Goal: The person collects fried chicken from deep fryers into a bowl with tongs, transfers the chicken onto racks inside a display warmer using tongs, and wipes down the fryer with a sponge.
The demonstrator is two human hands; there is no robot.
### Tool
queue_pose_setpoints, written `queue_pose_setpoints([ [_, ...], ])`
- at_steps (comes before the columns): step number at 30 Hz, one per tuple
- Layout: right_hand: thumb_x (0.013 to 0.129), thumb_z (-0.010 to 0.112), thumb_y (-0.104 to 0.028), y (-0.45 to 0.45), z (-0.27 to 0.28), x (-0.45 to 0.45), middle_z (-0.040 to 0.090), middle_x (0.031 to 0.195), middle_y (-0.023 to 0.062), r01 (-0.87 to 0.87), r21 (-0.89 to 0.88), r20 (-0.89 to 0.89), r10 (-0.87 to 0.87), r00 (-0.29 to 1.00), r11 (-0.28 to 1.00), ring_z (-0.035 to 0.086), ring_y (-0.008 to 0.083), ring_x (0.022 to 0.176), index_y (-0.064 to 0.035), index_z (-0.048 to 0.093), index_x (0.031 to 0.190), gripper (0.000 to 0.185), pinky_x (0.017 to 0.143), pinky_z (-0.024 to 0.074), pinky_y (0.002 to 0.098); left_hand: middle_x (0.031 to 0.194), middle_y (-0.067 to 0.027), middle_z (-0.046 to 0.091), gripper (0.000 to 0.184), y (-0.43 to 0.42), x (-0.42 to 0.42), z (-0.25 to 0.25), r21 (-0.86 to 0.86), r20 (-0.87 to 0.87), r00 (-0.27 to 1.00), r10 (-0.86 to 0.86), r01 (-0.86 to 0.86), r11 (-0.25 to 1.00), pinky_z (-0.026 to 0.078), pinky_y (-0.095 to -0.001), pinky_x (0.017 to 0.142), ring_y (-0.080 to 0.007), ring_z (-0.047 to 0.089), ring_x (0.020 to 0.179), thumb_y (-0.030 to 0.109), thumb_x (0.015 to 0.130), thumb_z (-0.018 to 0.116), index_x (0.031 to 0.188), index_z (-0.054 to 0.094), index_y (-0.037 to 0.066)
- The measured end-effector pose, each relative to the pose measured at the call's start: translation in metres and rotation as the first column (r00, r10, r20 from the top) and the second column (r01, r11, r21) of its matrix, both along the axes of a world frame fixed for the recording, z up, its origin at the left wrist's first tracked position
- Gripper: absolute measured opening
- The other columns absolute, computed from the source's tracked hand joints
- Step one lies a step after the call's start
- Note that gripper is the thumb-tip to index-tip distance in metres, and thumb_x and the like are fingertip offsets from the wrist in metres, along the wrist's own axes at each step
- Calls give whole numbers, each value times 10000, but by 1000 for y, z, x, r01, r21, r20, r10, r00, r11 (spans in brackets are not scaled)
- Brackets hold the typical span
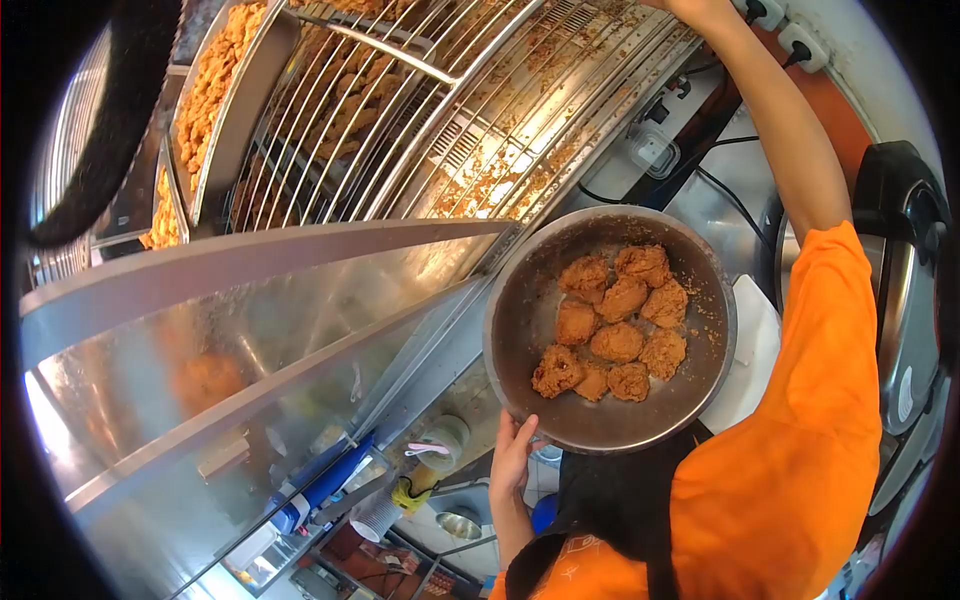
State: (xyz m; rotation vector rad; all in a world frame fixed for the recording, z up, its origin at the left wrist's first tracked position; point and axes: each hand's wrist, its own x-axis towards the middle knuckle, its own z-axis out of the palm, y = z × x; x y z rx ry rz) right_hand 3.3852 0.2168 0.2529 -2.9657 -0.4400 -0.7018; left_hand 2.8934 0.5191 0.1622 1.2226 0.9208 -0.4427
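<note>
1. Dark strip (112, 115), blurred, hangs nearest the camera.
2. Left hand (512, 460), nearer, clasps the bowl (640, 428) by its rim: round, no long axis, chicken (617, 342) inside.
3. Right hand (692, 8), well beyond the bowl, is cut off; I cannot tell its grip.

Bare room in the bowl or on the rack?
In the bowl, the strip between the fried pieces and picture-left rim. On the rack, the section nearest the bowl, over a crumb-strewn surface. Crowded: the bowl's middle; the rack's picture-left end, more pieces showing through its bars.
</note>
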Motion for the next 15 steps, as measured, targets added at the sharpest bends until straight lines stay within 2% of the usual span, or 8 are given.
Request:
queue_pose_setpoints([
  [15,768,705,-274,0,11,9,642,811,207,31,34,-29,-30,999,999,632,349,733,4,637,952,340,640,524,432,1224,-69,541,451,1,5,0,4,-48,999,18,-18,1000,497,-295,795,-159,553,1061,198,948,562,1345,374,95],
])
